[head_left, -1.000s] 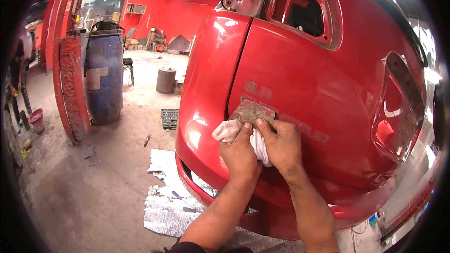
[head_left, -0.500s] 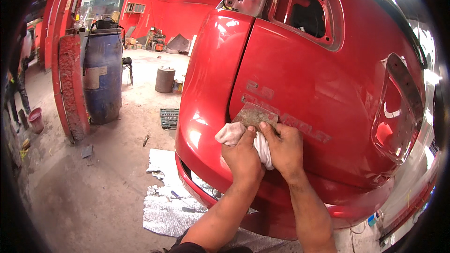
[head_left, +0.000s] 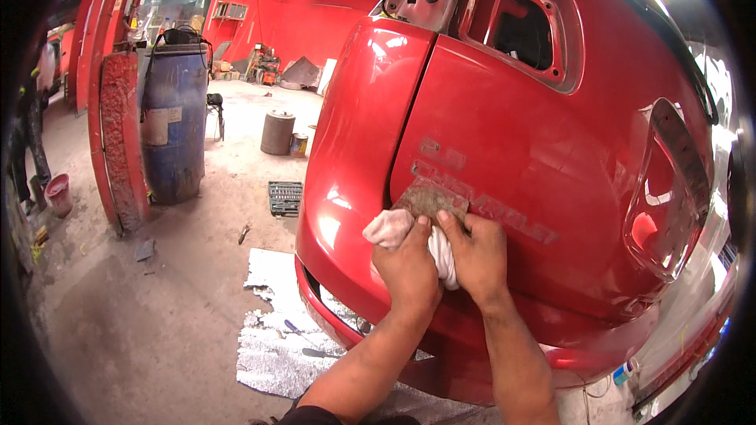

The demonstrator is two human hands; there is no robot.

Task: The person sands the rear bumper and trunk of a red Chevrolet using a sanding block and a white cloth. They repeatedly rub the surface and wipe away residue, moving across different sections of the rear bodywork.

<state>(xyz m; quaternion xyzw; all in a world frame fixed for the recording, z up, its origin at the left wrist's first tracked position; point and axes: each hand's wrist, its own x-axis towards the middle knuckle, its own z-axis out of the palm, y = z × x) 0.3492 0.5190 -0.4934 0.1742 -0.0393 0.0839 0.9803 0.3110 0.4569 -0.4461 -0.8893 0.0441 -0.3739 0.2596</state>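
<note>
The rear panel (head_left: 504,126) of a red vehicle curves up in front of me. Pale worn traces of lettering (head_left: 529,226) run across it. My left hand (head_left: 409,269) and my right hand (head_left: 478,258) are side by side low on the panel, thumbs up. Both are closed on a flat, grey-brown rectangular piece (head_left: 429,198), whose upper edge lies at the lettering and covers part of it. A crumpled white cloth (head_left: 389,228) is bunched in my left hand and hangs down between the hands. The fingertips behind the piece are hidden.
Silvery sheeting (head_left: 272,346) with a screwdriver lies on the floor under the bumper. Behind it is a toolbox of sockets (head_left: 284,198). A blue barrel (head_left: 173,126) stands beside a red post (head_left: 122,134). The panel has a window-like opening (head_left: 512,25) and an empty lamp recess (head_left: 669,189).
The view has shifted slightly. Both hands keep their grip on the flat piece and cloth; the piece looks slightly more tilted and darker.
</note>
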